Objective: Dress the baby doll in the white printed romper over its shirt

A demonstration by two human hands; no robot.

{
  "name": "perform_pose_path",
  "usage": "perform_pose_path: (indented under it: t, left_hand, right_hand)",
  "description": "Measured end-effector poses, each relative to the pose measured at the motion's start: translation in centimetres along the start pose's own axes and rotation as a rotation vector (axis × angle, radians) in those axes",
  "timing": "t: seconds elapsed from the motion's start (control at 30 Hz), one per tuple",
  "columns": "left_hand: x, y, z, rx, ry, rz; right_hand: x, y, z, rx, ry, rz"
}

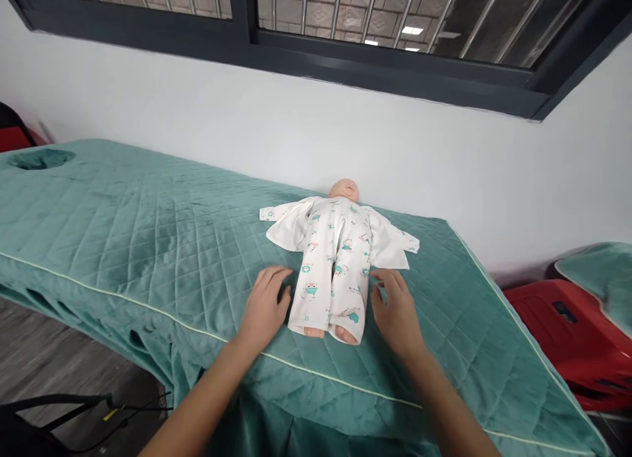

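A baby doll (344, 189) lies on its back on the green quilted bed cover, its head toward the wall. It wears a white printed top (388, 236) with the sleeves spread out, and white printed trousers (316, 272) pulled up high over the chest. The doll's toes show at both trouser cuffs. My left hand (265, 304) is just left of the trousers, fingers loosely bent and apart, holding nothing. On the other side my right hand (396, 305) has its fingertips close to the trouser leg; whether they touch it I cannot tell. It too is open.
The padded bed (148, 233) has a face hole (42, 159) at its far left end. Behind it are a white wall and a dark-framed barred window (345, 65). A red plastic chair (573, 332) stands at the right. A black metal frame (59, 404) is at lower left.
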State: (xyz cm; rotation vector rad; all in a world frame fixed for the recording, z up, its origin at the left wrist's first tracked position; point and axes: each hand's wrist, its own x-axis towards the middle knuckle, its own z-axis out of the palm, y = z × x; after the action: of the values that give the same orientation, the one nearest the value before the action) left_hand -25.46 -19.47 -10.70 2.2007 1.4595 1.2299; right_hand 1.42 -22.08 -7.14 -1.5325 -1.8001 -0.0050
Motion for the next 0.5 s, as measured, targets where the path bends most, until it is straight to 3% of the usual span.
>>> perform_pose_path:
  t: [0.1,0.23,0.33,0.5]
  left_hand:
    - [4.3,-0.9,1.6,0.091,-0.094,0.103]
    - [8.5,-2.0,3.4,0.143,-0.302,0.216]
    - [10.2,-2.9,3.8,0.109,-0.419,0.318]
    - [11.5,-3.4,4.1,0.033,-0.462,0.441]
  right_hand:
    - [2.2,3.6,1.7,-0.095,-0.056,0.030]
    - [4.4,4.9,3.0,-0.125,-0.193,-0.056]
    - [5.4,5.1,3.4,-0.128,-0.280,-0.121]
    - [6.8,6.1,4.6,-0.089,-0.297,-0.144]
